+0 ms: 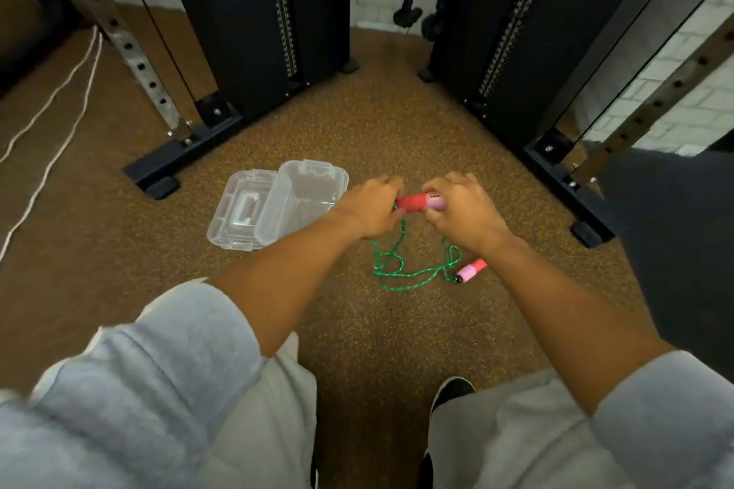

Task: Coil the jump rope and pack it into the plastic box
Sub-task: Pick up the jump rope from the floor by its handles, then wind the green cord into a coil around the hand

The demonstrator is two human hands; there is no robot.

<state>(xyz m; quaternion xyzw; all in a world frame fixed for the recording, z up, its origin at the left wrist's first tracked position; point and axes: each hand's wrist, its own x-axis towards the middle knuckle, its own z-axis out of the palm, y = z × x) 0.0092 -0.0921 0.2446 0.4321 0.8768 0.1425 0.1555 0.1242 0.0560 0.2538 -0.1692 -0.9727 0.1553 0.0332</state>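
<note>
- Your left hand curls round the red end of one handle; fingers closed on it, knuckles up.
- Your right hand pinches the same handle at its pink end; both hands hold it level, just above the floor.
- Rope: green cord drops from the handle's left end, near your left hand, and lies in loose, tangled loops on the floor at 6 o'clock of the hands. No neat coil yet.
- Second handle: pink and red, lying on the floor at 5 o'clock of your right hand, apart from it, with the cord running to its dark end.
- Box: clear plastic, open, at 9 o'clock of your left hand, just beside it. Its lid is folded back flat on the far left side. Nothing shows inside.
- Progress, as judged: early. One handle is in hand; coiling is hardly begun.
- Left to do: gather the cord into loops, bring in the second handle, set the bundle in the box, shut the lid.
- Watch: the loops look crossed; they may knot when you pull.
</note>
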